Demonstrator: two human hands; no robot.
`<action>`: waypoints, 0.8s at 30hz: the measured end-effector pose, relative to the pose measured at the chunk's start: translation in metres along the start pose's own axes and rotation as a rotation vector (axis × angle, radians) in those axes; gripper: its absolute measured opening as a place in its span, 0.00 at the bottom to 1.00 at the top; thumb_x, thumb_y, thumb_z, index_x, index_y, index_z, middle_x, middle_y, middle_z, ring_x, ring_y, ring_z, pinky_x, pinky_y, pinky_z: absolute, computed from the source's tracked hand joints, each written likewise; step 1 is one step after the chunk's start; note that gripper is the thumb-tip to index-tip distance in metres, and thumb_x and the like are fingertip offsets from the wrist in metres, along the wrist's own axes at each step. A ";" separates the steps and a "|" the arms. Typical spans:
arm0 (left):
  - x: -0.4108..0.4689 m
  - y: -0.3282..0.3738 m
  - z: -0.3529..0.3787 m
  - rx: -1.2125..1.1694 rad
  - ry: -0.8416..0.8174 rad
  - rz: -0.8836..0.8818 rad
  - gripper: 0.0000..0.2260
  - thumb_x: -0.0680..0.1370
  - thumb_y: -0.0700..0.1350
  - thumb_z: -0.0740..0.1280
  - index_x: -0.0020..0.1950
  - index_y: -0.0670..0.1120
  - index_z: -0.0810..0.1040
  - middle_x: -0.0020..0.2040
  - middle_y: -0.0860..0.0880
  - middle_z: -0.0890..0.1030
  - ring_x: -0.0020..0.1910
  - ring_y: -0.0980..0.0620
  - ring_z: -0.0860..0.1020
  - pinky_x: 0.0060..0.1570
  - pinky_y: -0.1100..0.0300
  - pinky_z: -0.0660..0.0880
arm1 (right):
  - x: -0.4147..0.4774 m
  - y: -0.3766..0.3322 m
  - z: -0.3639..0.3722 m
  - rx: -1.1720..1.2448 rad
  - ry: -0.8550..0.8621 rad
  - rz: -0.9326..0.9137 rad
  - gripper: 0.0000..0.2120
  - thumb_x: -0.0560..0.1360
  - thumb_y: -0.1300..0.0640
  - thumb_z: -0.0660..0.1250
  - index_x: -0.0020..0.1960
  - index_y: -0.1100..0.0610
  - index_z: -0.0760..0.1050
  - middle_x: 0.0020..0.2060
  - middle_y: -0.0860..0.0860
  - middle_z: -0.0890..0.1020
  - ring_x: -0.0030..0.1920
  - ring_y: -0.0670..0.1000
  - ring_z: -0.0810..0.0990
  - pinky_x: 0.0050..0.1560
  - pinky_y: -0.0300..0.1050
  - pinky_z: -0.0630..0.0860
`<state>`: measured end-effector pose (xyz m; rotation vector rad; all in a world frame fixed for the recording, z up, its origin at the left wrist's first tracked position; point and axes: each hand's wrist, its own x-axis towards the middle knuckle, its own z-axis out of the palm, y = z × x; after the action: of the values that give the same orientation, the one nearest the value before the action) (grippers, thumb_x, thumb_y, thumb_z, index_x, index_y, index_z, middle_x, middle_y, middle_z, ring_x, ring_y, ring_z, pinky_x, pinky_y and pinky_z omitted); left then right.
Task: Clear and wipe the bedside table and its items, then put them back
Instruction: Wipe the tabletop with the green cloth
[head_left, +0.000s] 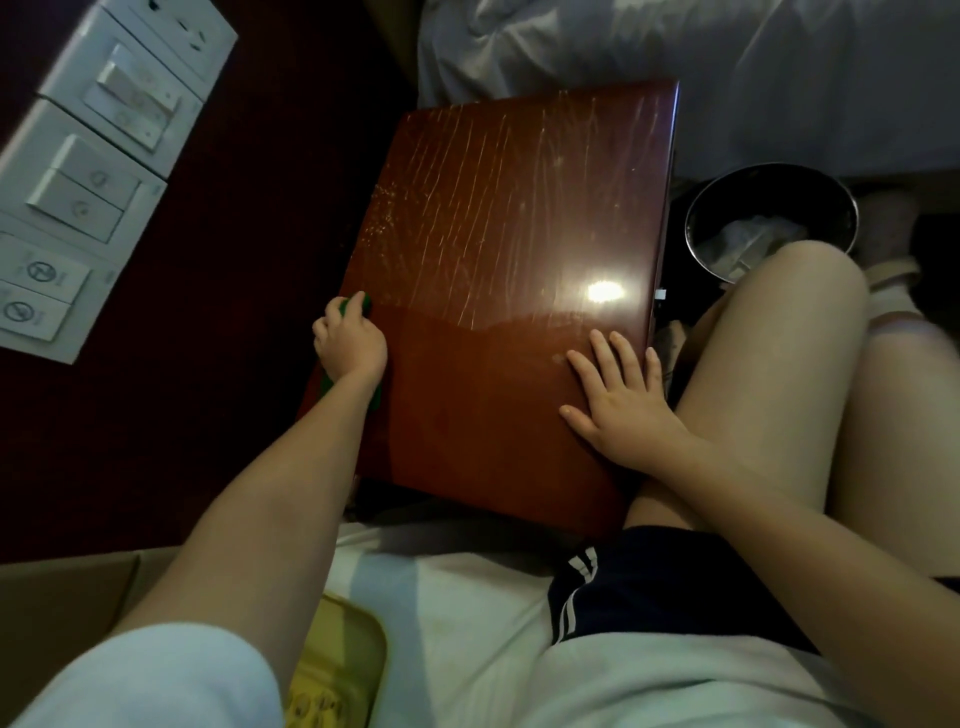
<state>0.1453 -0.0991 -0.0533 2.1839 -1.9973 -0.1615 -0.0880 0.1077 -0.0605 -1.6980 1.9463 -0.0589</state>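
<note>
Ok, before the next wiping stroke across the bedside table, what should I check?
1. The left hand grips the green cloth: ok.
2. The right hand lies flat on the table top, steadying it: ok.
3. The table top is cleared of items: ok.
4. The far half is wiped clean: not ok, pale streaks show.
5. The cloth is clean and damp enough: cannot tell.

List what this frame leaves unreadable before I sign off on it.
Head view only.
Hidden: green cloth, mostly under the left hand.
Dim: bin contents, partly behind the knee.
Cut off: yellow tray, by the bottom edge, overlapped by the sleeve.
Too small: switch panel labels.
</note>
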 end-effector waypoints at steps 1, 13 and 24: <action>-0.002 0.002 0.000 0.001 -0.004 0.015 0.19 0.83 0.43 0.51 0.73 0.52 0.67 0.73 0.49 0.64 0.69 0.45 0.62 0.68 0.49 0.62 | 0.000 0.000 0.000 0.002 0.001 -0.001 0.31 0.80 0.41 0.48 0.77 0.51 0.40 0.76 0.54 0.38 0.74 0.55 0.34 0.70 0.60 0.33; -0.063 0.029 0.007 0.067 -0.025 0.320 0.19 0.81 0.41 0.55 0.72 0.50 0.68 0.71 0.48 0.66 0.67 0.46 0.64 0.64 0.54 0.63 | 0.000 0.000 -0.001 -0.006 0.000 -0.009 0.31 0.80 0.41 0.47 0.77 0.52 0.40 0.76 0.54 0.37 0.74 0.56 0.33 0.70 0.61 0.34; -0.144 0.050 0.014 0.008 -0.178 0.842 0.20 0.76 0.44 0.54 0.67 0.49 0.75 0.63 0.45 0.75 0.58 0.41 0.73 0.54 0.49 0.71 | -0.003 0.001 0.000 -0.016 0.010 -0.005 0.31 0.80 0.41 0.47 0.77 0.51 0.40 0.76 0.54 0.38 0.75 0.55 0.34 0.71 0.60 0.35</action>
<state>0.0804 0.0391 -0.0624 1.1892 -2.8075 -0.2261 -0.0888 0.1101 -0.0595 -1.7163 1.9546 -0.0540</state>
